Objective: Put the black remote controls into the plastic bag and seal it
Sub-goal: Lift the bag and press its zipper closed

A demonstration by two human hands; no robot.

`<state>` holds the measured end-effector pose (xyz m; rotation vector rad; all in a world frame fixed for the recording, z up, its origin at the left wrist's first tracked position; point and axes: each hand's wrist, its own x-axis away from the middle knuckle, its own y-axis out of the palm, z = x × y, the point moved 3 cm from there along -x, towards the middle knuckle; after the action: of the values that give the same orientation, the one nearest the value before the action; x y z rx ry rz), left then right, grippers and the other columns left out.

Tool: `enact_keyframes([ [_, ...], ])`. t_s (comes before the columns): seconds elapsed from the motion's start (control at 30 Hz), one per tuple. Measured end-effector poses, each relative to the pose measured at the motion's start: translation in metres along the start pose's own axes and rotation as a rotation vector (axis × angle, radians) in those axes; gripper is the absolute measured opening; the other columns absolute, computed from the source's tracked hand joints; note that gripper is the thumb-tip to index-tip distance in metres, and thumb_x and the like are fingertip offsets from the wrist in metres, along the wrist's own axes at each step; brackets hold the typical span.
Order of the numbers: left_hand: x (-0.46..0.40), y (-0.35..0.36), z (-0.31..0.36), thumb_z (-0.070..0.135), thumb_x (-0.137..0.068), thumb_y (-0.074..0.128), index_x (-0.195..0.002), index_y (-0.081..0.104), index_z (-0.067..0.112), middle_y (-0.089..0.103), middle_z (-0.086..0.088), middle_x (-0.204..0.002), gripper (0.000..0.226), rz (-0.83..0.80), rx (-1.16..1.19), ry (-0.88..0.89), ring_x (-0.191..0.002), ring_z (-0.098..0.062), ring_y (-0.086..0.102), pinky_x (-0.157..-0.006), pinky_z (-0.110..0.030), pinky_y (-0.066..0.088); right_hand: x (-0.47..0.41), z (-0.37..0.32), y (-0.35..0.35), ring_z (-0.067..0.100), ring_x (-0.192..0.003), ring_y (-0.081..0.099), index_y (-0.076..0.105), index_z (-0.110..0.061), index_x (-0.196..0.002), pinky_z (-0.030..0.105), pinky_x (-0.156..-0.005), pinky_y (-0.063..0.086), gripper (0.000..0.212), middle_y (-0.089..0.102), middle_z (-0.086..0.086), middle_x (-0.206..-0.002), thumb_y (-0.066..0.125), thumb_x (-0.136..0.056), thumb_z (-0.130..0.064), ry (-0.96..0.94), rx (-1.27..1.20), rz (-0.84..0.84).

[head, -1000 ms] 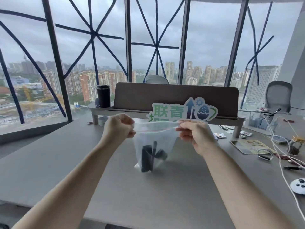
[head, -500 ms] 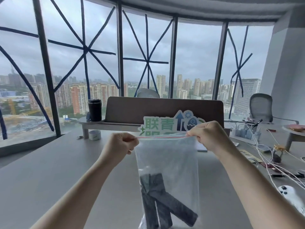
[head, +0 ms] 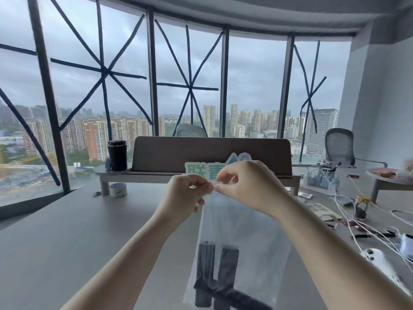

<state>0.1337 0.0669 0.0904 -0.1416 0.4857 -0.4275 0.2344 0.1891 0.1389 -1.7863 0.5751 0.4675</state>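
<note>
A clear plastic bag (head: 248, 238) hangs in the air in front of me, above the grey table (head: 67, 238). Several black remote controls (head: 214, 278) lie jumbled in its bottom. My left hand (head: 185, 198) pinches the red zip strip at the bag's top left corner. My right hand (head: 243, 186) pinches the same strip right beside it, fingertips almost touching. The rest of the bag's top edge is hidden behind my right hand.
A brown desk shelf (head: 210, 157) with a green-and-blue sign (head: 207, 171) stands behind the hands, a black tumbler (head: 117, 154) on its left end. A tape roll (head: 118, 190) sits below. Cables, a jar (head: 362, 204) and a white controller (head: 377, 258) clutter the right side.
My right hand has slid left along the bag's zip strip from the right corner until it meets my left hand. The bag was lifted off the table and hangs lower in view.
</note>
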Motion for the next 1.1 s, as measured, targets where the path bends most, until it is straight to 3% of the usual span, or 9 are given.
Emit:
enact_keyframes([
  [0.13, -0.003, 0.001, 0.005, 0.013, -0.077, 0.070, -0.067, 0.071, 0.013, 0.059, 0.004, -0.055, 0.010, 0.028, -0.044, 0.051, -0.042, -0.009, 0.051, -0.040, -0.020, 0.040, -0.010, 0.005, 0.003, 0.010, -0.068, 0.064, 0.077, -0.022, -0.077, 0.035, -0.071, 0.056, 0.014, 0.071, -0.006, -0.068, 0.073, -0.081, -0.036, 0.020, -0.039, -0.049],
  [0.37, -0.008, 0.005, 0.006, 0.011, -0.076, 0.072, -0.070, 0.070, 0.007, 0.053, 0.002, -0.053, 0.008, 0.023, -0.075, 0.081, -0.039, -0.008, 0.046, -0.038, -0.013, 0.038, -0.016, 0.007, 0.003, 0.007, -0.065, 0.055, 0.074, -0.016, -0.077, 0.033, -0.070, 0.049, 0.015, 0.059, -0.011, -0.064, 0.068, -0.086, -0.026, 0.019, -0.043, -0.130],
  [0.53, -0.010, 0.010, 0.005, 0.010, -0.078, 0.070, -0.063, 0.065, 0.014, 0.050, 0.010, -0.047, 0.016, 0.032, -0.081, 0.096, -0.038, -0.008, 0.045, -0.038, -0.013, 0.037, -0.016, 0.006, 0.009, 0.018, -0.080, 0.052, 0.058, -0.025, -0.077, 0.038, -0.080, 0.047, 0.016, 0.048, -0.014, -0.067, 0.056, -0.092, -0.029, -0.001, 0.093, -0.186],
  [0.67, -0.011, 0.009, 0.000, 0.011, -0.077, 0.070, -0.057, 0.062, 0.022, 0.053, 0.016, -0.041, 0.024, 0.120, -0.103, 0.105, -0.045, -0.011, 0.048, -0.049, -0.022, 0.042, -0.012, 0.010, 0.011, 0.022, -0.082, 0.054, 0.054, -0.024, -0.077, 0.035, -0.072, 0.044, 0.019, 0.056, -0.005, -0.083, 0.050, -0.095, -0.031, 0.005, 0.140, -0.206],
  [0.8, -0.014, -0.005, -0.011, 0.011, -0.076, 0.070, -0.059, 0.064, 0.019, 0.057, 0.013, -0.050, 0.020, 0.225, -0.068, 0.081, -0.051, -0.014, 0.051, -0.062, -0.038, 0.049, -0.004, 0.024, 0.007, 0.022, -0.078, 0.053, 0.056, -0.021, -0.079, 0.034, -0.069, 0.038, 0.023, 0.058, -0.006, -0.080, 0.047, -0.096, -0.033, 0.048, 0.178, -0.209],
  [0.87, -0.016, -0.014, -0.016, 0.012, -0.076, 0.069, -0.061, 0.065, 0.019, 0.057, 0.015, -0.048, 0.017, 0.255, -0.066, 0.067, -0.048, -0.015, 0.050, -0.058, -0.038, 0.050, 0.000, 0.034, 0.006, 0.022, -0.079, 0.055, 0.056, -0.021, -0.079, 0.034, -0.068, 0.038, 0.022, 0.059, -0.007, -0.080, 0.048, -0.095, -0.034, 0.065, 0.188, -0.203],
  [1.0, -0.016, -0.032, -0.022, 0.007, -0.078, 0.068, -0.063, 0.066, 0.014, 0.050, 0.001, -0.045, 0.017, 0.292, -0.032, 0.050, -0.035, -0.010, 0.042, -0.037, -0.019, 0.037, 0.009, 0.049, 0.006, 0.022, -0.082, 0.059, 0.059, -0.021, -0.081, 0.035, -0.070, 0.044, 0.021, 0.061, -0.007, -0.079, 0.048, -0.093, -0.034, 0.110, 0.176, -0.211],
  [1.1, -0.016, -0.042, -0.024, 0.006, -0.079, 0.067, -0.066, 0.066, 0.011, 0.049, -0.007, -0.048, 0.014, 0.300, -0.016, 0.041, -0.034, -0.009, 0.042, -0.035, -0.017, 0.036, 0.011, 0.050, 0.005, 0.021, -0.079, 0.058, 0.057, -0.020, -0.078, 0.035, -0.068, 0.044, 0.022, 0.057, -0.011, -0.073, 0.048, -0.093, -0.034, 0.112, 0.161, -0.209],
])
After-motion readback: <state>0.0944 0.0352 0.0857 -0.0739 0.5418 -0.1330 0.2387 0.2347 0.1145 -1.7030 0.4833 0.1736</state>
